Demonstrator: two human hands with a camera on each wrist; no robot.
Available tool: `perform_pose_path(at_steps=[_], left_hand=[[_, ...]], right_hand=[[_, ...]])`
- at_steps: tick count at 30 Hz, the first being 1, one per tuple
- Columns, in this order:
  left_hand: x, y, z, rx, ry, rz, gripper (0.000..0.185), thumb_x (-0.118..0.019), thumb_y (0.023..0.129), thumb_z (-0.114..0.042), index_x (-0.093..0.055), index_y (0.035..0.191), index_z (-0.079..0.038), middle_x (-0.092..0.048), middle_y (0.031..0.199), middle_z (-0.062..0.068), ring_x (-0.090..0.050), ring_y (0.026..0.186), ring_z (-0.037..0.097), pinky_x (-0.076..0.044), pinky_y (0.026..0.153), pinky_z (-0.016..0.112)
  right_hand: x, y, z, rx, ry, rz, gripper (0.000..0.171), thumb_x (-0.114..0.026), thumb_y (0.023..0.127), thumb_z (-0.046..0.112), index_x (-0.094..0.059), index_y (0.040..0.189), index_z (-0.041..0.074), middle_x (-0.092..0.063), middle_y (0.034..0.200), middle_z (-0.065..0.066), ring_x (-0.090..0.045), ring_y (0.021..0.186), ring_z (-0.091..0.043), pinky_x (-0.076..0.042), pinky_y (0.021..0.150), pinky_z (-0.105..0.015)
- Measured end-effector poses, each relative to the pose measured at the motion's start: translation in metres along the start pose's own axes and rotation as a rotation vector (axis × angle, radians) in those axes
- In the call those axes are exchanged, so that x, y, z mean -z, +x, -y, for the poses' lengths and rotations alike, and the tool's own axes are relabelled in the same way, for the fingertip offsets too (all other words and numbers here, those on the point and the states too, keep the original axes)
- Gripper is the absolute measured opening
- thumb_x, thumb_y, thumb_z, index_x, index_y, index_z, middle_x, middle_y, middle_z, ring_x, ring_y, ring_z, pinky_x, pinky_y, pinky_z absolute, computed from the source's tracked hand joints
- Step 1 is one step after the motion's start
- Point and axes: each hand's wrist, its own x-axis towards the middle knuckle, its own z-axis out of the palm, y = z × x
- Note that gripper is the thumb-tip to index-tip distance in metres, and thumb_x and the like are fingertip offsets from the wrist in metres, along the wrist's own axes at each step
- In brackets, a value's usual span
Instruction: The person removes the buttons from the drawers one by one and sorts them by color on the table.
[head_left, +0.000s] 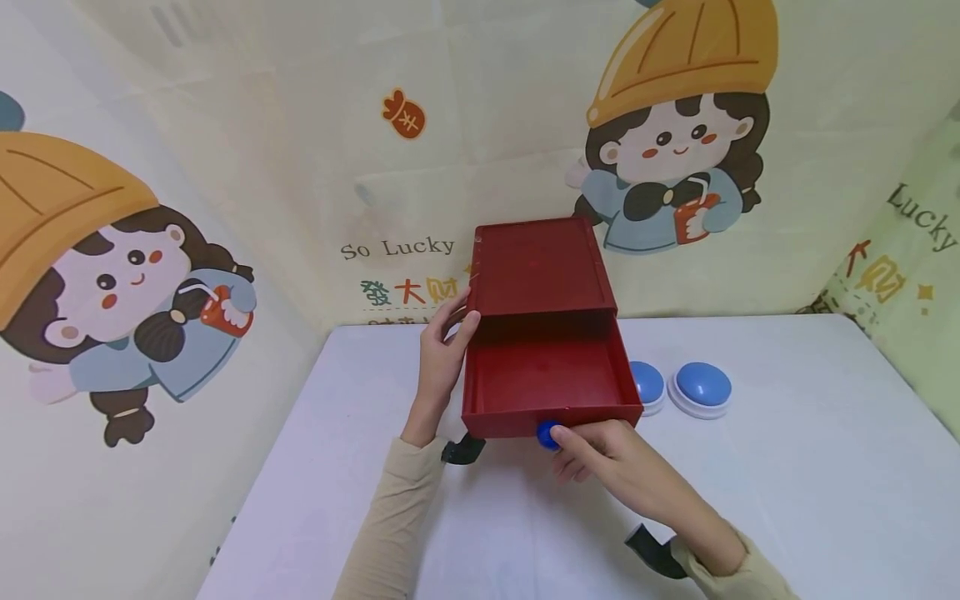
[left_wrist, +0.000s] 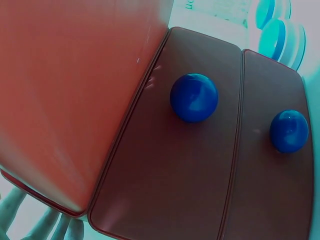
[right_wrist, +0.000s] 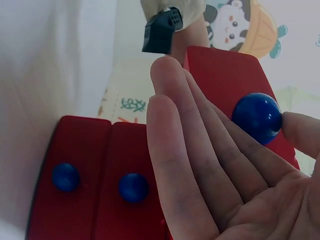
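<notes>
A red drawer cabinet [head_left: 536, 267] stands on the white table [head_left: 787, 483]. Its top drawer [head_left: 547, 375] is pulled out toward me, and its inside looks bare. My right hand [head_left: 592, 450] pinches the drawer's round blue knob [head_left: 546, 433]; in the right wrist view the knob [right_wrist: 257, 117] sits between thumb and fingers [right_wrist: 200, 130]. My left hand [head_left: 442, 346] presses flat against the cabinet's left side, fingers straight. Two lower drawers, both pushed in, show blue knobs [left_wrist: 194, 97] [left_wrist: 288, 131] in the left wrist view.
Two blue dome buttons on white bases [head_left: 702, 387] [head_left: 647, 383] sit on the table right of the drawer. Cartoon-printed walls [head_left: 187, 250] enclose the table on the back, left and right. A black wrist mount [head_left: 462, 450] lies under the drawer's front left corner.
</notes>
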Motion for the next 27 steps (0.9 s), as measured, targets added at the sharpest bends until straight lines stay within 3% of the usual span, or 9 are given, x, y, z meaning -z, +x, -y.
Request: perform_pose_path(at_steps=[2,6,13,21,27], left_hand=[[-0.0002,-0.0017,-0.0076,0.003,0.007,-0.001,0.048,-0.058,0.099,-0.015,-0.049,0.145,-0.003,-0.054,0.144,0.014,-0.055,0.125,0.028,-0.052,0.099,0.034],[0.0013,-0.0025,-0.0094,0.006,0.008,-0.004,0.048,-0.058,0.099,-0.015,-0.049,0.145,-0.003,-0.054,0.143,0.014,-0.055,0.126,0.029,-0.053,0.099,0.033],[0.0027,-0.0030,-0.0096,0.003,-0.002,-0.021,0.048,-0.059,0.099,-0.015,-0.050,0.144,-0.004,-0.055,0.142,0.015,-0.055,0.124,0.028,-0.053,0.098,0.031],[0.0021,-0.0015,-0.0090,-0.001,-0.006,-0.015,0.047,-0.059,0.099,-0.014,-0.050,0.144,-0.003,-0.055,0.141,0.014,-0.056,0.123,0.027,-0.053,0.097,0.030],[0.0001,-0.0011,-0.0091,0.003,0.000,-0.001,0.047,-0.059,0.099,-0.015,-0.051,0.144,-0.004,-0.056,0.141,0.014,-0.056,0.124,0.026,-0.053,0.097,0.031]], right_hand=[[-0.0013,0.0012,-0.0003,-0.002,-0.007,-0.006,0.033,-0.050,0.104,0.033,-0.073,0.105,0.009,-0.074,0.090,0.002,-0.071,0.080,-0.015,-0.060,0.073,-0.032],[-0.0038,0.0027,-0.0008,-0.006,-0.039,-0.022,0.033,-0.050,0.104,0.035,-0.074,0.104,0.012,-0.074,0.090,0.004,-0.070,0.081,-0.011,-0.060,0.074,-0.032],[-0.0062,0.0052,-0.0003,-0.001,-0.051,-0.048,0.032,-0.052,0.103,0.034,-0.075,0.103,0.012,-0.075,0.091,-0.004,-0.069,0.079,-0.010,-0.059,0.071,-0.028],[-0.0088,0.0074,-0.0016,-0.009,-0.060,-0.099,0.030,-0.056,0.101,0.036,-0.077,0.101,0.014,-0.075,0.086,0.003,-0.071,0.078,-0.015,-0.059,0.069,-0.027],[-0.0092,0.0090,-0.0024,-0.025,-0.076,-0.121,0.032,-0.056,0.101,0.037,-0.077,0.099,0.014,-0.074,0.084,0.005,-0.069,0.075,-0.011,-0.058,0.069,-0.026]])
